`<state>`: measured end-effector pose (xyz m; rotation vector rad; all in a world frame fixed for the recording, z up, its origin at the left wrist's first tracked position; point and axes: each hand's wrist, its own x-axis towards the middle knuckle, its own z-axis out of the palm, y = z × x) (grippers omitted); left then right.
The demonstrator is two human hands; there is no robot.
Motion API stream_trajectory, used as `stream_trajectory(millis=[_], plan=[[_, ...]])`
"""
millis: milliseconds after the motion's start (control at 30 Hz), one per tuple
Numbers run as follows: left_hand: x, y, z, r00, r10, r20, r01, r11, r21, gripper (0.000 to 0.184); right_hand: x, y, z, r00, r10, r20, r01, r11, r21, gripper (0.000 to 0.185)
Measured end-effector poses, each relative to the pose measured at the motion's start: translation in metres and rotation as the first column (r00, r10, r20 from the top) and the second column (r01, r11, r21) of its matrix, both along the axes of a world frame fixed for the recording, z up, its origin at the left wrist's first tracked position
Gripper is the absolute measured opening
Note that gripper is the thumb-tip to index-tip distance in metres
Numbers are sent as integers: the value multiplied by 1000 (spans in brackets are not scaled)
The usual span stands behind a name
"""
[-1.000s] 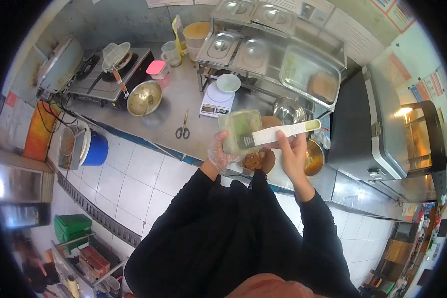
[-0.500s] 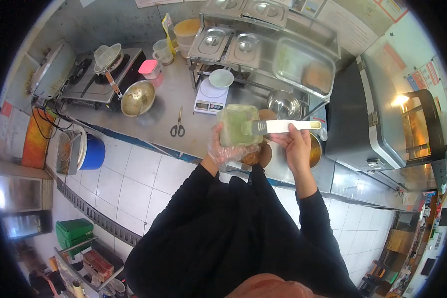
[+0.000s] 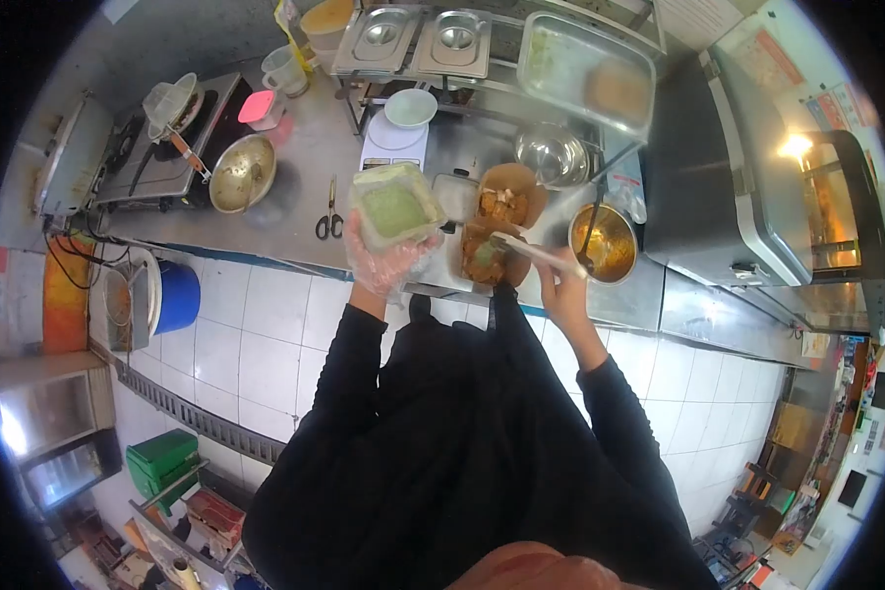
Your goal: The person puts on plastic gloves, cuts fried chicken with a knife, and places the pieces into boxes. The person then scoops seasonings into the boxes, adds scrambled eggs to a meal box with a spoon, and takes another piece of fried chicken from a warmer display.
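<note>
- Your left hand (image 3: 379, 258), in a clear glove, is closed around the lower side of a square tub (image 3: 435, 208) of green paste (image 3: 395, 213). The tub is above the counter's (image 3: 295, 187) near edge, its uncovered top facing up toward you.
- Your bare right hand (image 3: 565, 283) has its fingers and thumb together on the handle of a pale spatula (image 3: 531, 252), which is blurred. Its head, with green on it, points down over the nearer brown box; you cannot tell whether it touches the food.
- That nearer brown box (image 3: 517, 269) sits between your two hands and holds brown food.
- Just beyond it is a farther brown box (image 3: 511, 175), with orange-brown food and paler pieces on top.
- To the right of the boxes, near your right hand, stands a metal bowl (image 3: 578, 228) of orange mixture with a dark-handled utensil (image 3: 593, 218) in it.
- Scissors (image 3: 330, 211) lie on the counter, left of the tub.
- Past the tub stands a white scale (image 3: 391, 147) with a pale bowl (image 3: 410, 108) on it.
- Beyond the farther box is a shiny steel bowl (image 3: 549, 154).
- Farthest, lidded steel pans (image 3: 377, 41) and a rectangular tray (image 3: 560, 74) rest on a rack.
</note>
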<state>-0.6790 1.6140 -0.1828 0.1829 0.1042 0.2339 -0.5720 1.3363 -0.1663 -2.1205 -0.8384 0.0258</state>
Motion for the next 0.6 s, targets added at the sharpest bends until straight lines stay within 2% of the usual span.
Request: stream_trajectory(millis=[67, 133, 167, 267, 333, 400, 433, 533, 600], plan=[[-3, 0, 3, 1000, 19, 13, -19, 1000, 1, 75, -7, -2, 2, 998, 66, 25, -67, 995, 68, 13], [-5, 0, 7, 1000, 21, 14, -21, 1000, -3, 75, -10, -9, -2, 959, 179, 219, -206, 973, 106, 19], [-5, -1, 7, 1000, 21, 21, -20, 1000, -7, 75, -12, -13, -6, 948, 229, 222, -249, 966, 66, 27], [-5, -2, 3, 999, 36, 8, -36, 999, 3, 78, -17, -17, -11, 919, 231, 318, -275, 956, 100, 20], [-7, -4, 1, 999, 44, 8, -44, 999, 11, 78, -17, -16, -19, 927, 204, 315, -261, 954, 150, 25], [-8, -6, 1, 999, 48, 9, -48, 999, 21, 79, -14, -19, -23, 942, 280, 183, -281, 959, -22, 28], [-8, -7, 1, 999, 45, 17, -45, 999, 30, 78, -13, -18, -24, 942, 280, 186, -281, 959, -22, 28], [-7, -13, 1, 998, 45, 35, -46, 999, 21, 78, -11, -18, -20, 955, 234, 181, -244, 969, 33, 28], [-3, -15, 1, 998, 47, 50, -47, 999, 10, 77, -9, -16, -10, 995, 90, 41, -90, 996, 17, 19]])
